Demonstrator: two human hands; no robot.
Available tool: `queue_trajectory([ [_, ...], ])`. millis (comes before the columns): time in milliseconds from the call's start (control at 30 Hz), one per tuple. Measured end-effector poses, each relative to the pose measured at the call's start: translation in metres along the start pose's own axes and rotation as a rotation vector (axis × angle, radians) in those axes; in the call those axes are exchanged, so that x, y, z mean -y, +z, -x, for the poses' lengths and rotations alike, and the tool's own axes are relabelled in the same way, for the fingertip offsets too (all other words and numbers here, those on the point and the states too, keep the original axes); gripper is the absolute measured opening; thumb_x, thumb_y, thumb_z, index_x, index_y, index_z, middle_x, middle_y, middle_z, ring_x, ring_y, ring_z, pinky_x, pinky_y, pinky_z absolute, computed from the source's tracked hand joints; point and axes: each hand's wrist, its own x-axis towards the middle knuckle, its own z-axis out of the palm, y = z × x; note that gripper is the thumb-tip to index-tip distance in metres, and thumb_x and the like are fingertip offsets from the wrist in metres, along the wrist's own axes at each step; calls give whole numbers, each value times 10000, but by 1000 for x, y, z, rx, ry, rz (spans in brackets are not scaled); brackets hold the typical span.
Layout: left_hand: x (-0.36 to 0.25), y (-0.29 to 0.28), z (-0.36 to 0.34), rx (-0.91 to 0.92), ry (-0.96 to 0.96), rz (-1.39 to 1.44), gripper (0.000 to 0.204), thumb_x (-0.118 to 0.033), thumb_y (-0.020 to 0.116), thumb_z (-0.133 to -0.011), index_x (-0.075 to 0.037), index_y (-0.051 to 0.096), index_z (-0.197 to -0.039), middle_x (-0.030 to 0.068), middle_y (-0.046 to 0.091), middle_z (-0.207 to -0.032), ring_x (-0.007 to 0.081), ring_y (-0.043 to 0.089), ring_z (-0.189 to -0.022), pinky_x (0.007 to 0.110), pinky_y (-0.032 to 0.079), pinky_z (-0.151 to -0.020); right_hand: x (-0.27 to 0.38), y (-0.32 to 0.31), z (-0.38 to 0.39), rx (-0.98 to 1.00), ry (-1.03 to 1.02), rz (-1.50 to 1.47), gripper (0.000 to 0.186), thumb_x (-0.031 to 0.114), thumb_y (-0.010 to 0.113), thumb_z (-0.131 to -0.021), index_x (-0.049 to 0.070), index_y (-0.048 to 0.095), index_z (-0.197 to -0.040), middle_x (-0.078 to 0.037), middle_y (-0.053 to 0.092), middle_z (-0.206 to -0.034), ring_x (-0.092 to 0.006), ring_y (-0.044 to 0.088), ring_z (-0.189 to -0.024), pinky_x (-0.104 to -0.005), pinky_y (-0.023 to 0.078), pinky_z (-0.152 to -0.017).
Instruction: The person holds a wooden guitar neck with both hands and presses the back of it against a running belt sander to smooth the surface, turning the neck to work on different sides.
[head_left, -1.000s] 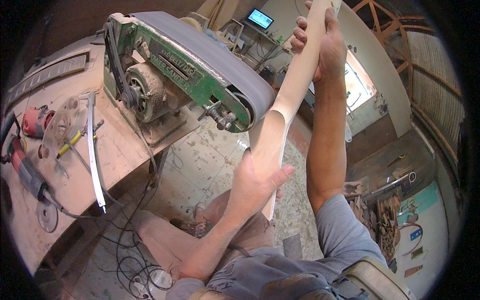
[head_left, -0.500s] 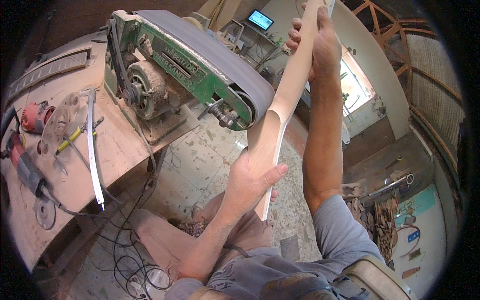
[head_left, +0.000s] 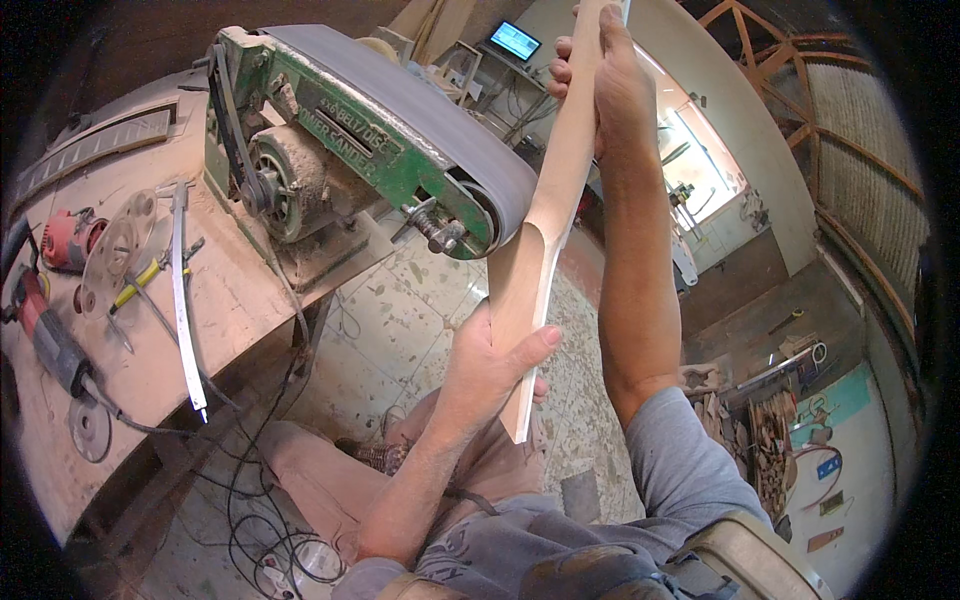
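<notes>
A long pale wooden piece shaped like a guitar neck (head_left: 566, 165) slants up and away from me, with a narrow shaft, a curved shoulder and a wider flat near end. My left hand (head_left: 490, 355) is closed around the near end, thumb on top. Around the far part of the shaft wraps my right hand (head_left: 622, 90), its arm stretched out. The shoulder is at the rounded end of the green belt sander (head_left: 350, 140), overlapping the grey belt (head_left: 515, 195). Whether wood and belt touch there, I cannot tell.
On the dusty bench (head_left: 240, 320) at the left lie a red-and-black power tool (head_left: 52, 335), another red tool (head_left: 70, 240), a metal strip (head_left: 184, 310) and yellow-handled pliers (head_left: 140, 282). Black cables (head_left: 245, 500) loop across the floor. A lit screen (head_left: 515, 41) stands at the back.
The wooden piece has shifted a little to the left, its far end most, with both hands still holding it. My right forearm has swung left.
</notes>
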Motion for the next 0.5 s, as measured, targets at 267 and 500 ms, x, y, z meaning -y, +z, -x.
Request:
queue_trajectory([
  [267,4,-4,-3,24,-57,47,578,-323,753,-899,79,541,-1257,44,600,-835,83,588,-508,223,549,-426,5,14,13,-8,-78,177,476,524,508,-1056,64,576,-953,-9,534,-718,-107,555,-572,-246,472,-511],
  [500,29,-27,-23,273,-68,379,668,-382,685,-933,102,498,-1353,44,608,-869,43,529,-450,201,490,-372,-14,20,2,4,-230,388,496,509,480,-1065,48,568,-1225,-20,532,-791,-118,521,-603,-274,474,-527],
])
